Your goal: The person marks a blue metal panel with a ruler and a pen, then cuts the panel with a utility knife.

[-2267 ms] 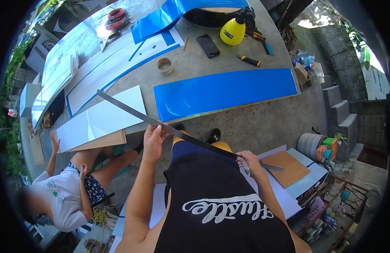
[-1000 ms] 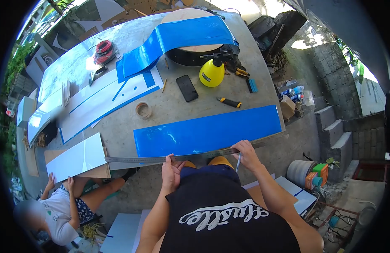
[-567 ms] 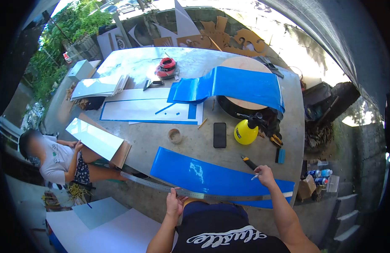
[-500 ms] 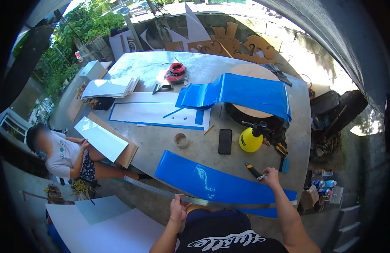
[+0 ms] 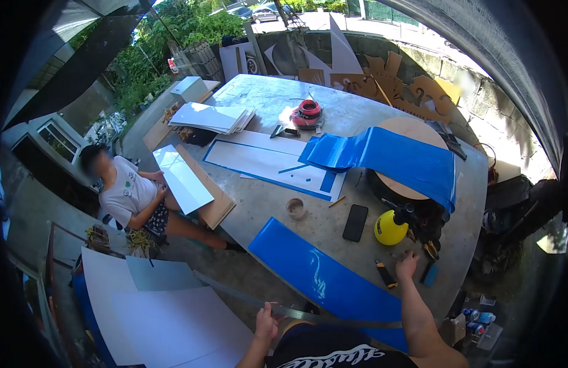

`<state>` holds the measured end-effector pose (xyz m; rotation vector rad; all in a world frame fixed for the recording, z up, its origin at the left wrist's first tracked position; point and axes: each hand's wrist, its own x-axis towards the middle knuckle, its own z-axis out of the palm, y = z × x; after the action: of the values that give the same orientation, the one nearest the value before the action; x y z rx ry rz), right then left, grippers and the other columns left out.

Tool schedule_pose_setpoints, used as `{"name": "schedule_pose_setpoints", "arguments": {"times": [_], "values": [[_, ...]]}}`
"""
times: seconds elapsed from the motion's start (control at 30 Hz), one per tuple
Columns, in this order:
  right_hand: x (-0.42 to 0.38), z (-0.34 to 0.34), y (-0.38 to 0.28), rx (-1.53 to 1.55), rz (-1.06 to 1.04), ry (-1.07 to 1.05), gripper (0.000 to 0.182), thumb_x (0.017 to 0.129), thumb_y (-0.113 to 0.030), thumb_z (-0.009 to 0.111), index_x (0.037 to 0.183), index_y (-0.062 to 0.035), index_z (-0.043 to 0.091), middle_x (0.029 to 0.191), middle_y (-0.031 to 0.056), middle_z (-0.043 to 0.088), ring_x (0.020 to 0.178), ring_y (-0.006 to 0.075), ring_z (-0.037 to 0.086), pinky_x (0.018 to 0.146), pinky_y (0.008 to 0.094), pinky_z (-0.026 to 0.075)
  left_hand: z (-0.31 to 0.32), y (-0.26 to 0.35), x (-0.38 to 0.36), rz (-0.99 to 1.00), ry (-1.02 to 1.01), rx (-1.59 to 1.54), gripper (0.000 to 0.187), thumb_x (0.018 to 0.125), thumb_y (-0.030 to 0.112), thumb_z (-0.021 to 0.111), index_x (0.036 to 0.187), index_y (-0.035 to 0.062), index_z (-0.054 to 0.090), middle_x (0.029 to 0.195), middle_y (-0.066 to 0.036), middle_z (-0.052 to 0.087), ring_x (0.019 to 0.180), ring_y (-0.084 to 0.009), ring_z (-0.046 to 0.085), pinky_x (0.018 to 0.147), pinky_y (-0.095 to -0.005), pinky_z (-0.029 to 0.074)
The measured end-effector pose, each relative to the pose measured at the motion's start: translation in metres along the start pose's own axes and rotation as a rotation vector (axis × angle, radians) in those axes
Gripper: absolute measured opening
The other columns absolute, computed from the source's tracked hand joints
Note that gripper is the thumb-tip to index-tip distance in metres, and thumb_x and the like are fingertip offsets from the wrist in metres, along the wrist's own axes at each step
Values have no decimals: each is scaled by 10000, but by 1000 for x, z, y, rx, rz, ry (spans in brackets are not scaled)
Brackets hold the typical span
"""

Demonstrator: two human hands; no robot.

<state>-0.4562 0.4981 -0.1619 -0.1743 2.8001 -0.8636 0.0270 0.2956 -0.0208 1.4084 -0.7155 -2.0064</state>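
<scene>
My left hand point(image 5: 267, 320) grips the long, thin steel ruler point(image 5: 284, 308), whippy, best held mid-length, near the bench point(image 5: 278, 233) edge. My right hand point(image 5: 407, 265), fingers spread, reaches beside the yellow-handled utility knife point(image 5: 385, 274).

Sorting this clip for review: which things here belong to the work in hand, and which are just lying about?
In hand:
left hand holds the long steel ruler
right hand reaches over the table near the utility knife
blue sheet

Lying about:
yellow spray bottle
phone
tape roll
red cable coil
seated person
</scene>
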Motion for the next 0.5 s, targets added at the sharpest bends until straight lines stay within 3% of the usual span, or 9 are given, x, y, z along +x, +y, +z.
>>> {"name": "schedule_pose_setpoints", "arguments": {"times": [0.1, 0.2, 0.27, 0.33, 0.5], "values": [[-31, -14, -11, -97, -147, 61, 275, 926, -124, 757, 1177, -37, 684, 1302, 234, 598, 1109, 442, 675, 971, 512, 561, -5, 3, 3, 3, -20, 13, 380, 1128, 449, 548, 1190, 82, 624, 996, -93, 718, 885, -267, 772, 749, -430, 673], [-72, -49, -21, 46, -243, -457, 298, 944, -188, 780, 1181, -20, 715, 1193, 207, 716, 1064, 380, 721, 951, 470, 579, -13, 4, 10, 9, -47, 6, 374, 1135, 440, 538, 1188, 81, 625, 1006, -93, 717, 881, -262, 772, 751, -427, 672], [-113, -61, -30, 56, -287, -695, 352, 951, -282, 794, 1213, -52, 746, 1059, 162, 777, 1041, 334, 740, 939, 447, 580, -15, 10, 20, 22, -76, 0, 370, 1137, 435, 535, 1189, 81, 626, 1015, -93, 717, 876, -259, 771, 752, -423, 672], [-157, -77, -46, -5, -320, -865, 406, 967, -361, 789, 1274, -98, 752, 1146, 161, 787, 1098, 322, 744, 959, 433, 579, -24, 14, 27, 22, -114, -1, 370, 1137, 435, 537, 1194, 80, 627, 1022, -90, 716, 880, -257, 771, 754, -424, 672], [-246, -103, -55, 14, -206, -1041, 490, 952, -412, 809, 1346, -134, 722, 1197, 162, 780, 1140, 324, 736, 989, 427, 575, -38, 22, 49, -27, -194, 28, 374, 1135, 441, 541, 1204, 84, 629, 1025, -73, 716, 890, -243, 765, 754, -422, 662]]}}
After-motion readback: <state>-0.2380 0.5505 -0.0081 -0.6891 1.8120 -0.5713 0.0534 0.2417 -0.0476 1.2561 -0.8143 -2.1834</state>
